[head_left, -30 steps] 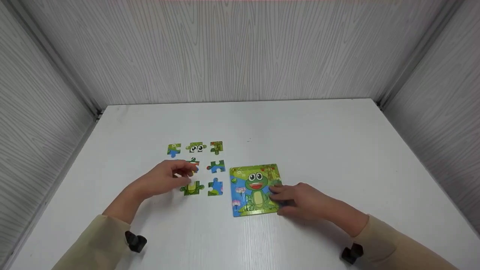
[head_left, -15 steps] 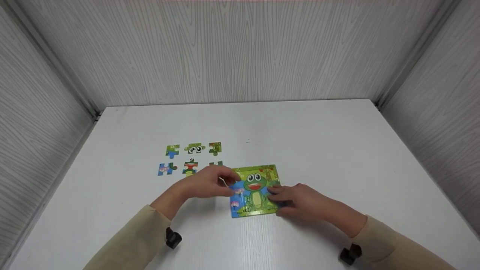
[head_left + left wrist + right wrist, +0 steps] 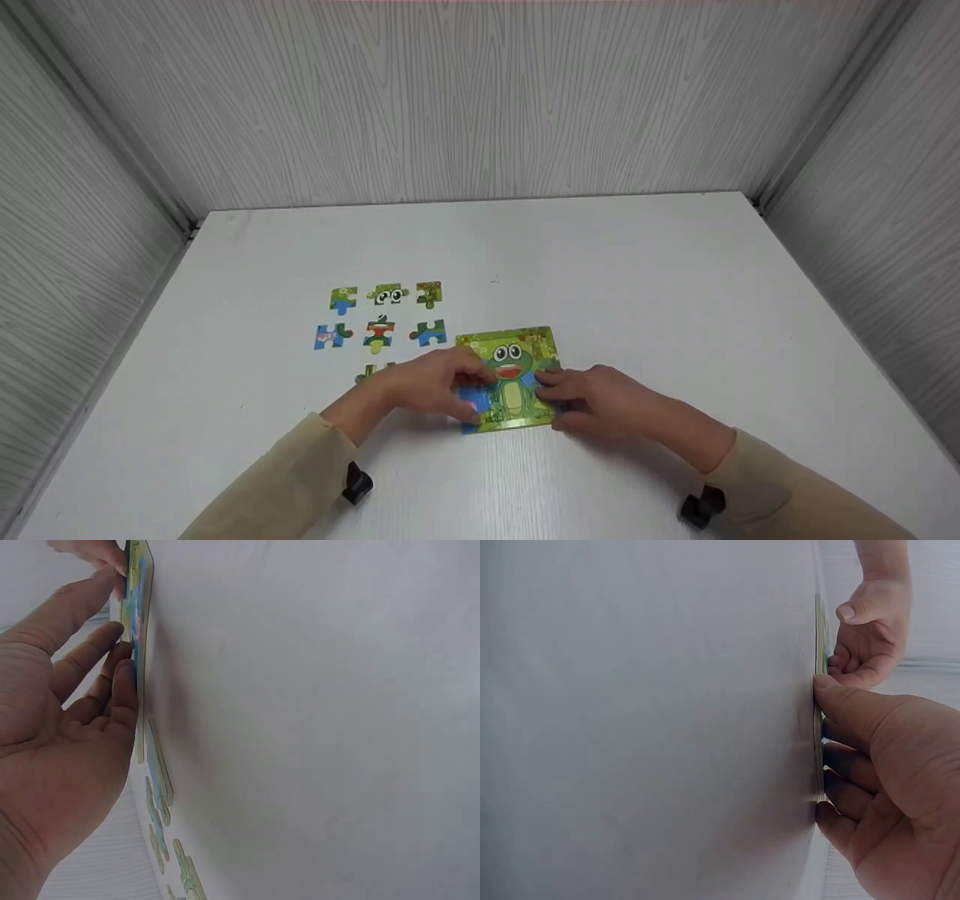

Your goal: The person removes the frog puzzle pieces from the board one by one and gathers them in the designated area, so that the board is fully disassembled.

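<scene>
A square puzzle board (image 3: 512,416) with a printed green frog lies flat on the table. My left hand (image 3: 433,380) is over its left part; the fingertips (image 3: 124,675) are right at the board's face, with the thumb spread apart. No piece shows between them. On the right edge rests my right hand (image 3: 604,401), its fingers over the picture and the thumb (image 3: 826,682) at the near corner. Left of the board are loose jigsaw pieces in rows: frog eyes (image 3: 388,295), a red mouth (image 3: 379,332) and a blue-green piece (image 3: 428,334) among them. The left hand partly covers a lower piece (image 3: 369,371).
The white table (image 3: 645,255) carries everything. Grey wood-grain panels (image 3: 480,105) stand behind it and on both sides. Each sleeve (image 3: 281,480) has a small black device (image 3: 358,484) at the cuff.
My left hand has moved right from the loose pieces onto the left part of the board, uncovering the middle row. The right hand stays at the board's right edge.
</scene>
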Demonstrator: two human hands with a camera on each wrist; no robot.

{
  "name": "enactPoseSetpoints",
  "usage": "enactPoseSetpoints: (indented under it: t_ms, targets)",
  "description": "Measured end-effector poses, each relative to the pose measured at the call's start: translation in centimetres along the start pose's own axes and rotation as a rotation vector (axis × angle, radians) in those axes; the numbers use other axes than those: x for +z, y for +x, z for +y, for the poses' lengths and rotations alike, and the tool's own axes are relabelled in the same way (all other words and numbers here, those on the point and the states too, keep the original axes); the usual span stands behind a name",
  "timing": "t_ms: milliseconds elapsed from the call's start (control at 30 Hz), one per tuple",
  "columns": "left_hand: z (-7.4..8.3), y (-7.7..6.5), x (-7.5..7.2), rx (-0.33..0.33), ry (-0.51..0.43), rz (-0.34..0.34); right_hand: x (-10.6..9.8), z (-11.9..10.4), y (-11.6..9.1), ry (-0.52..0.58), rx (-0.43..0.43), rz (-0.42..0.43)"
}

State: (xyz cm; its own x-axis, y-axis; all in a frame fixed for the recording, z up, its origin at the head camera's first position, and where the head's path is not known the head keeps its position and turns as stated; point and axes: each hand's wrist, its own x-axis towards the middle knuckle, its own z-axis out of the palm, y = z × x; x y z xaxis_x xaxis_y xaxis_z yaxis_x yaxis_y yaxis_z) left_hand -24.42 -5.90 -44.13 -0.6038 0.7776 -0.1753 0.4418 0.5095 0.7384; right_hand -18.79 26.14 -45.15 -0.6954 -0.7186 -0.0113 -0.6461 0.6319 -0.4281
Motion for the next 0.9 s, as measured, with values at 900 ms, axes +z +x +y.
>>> enactPoseSetpoints:
  t_ms: [900]
  targets:
    - [-0.03, 0.05, 0.55, -0.027, 0.08, 0.004, 0.0, -0.06, -0.01, 0.012, 0.033, -0.019]
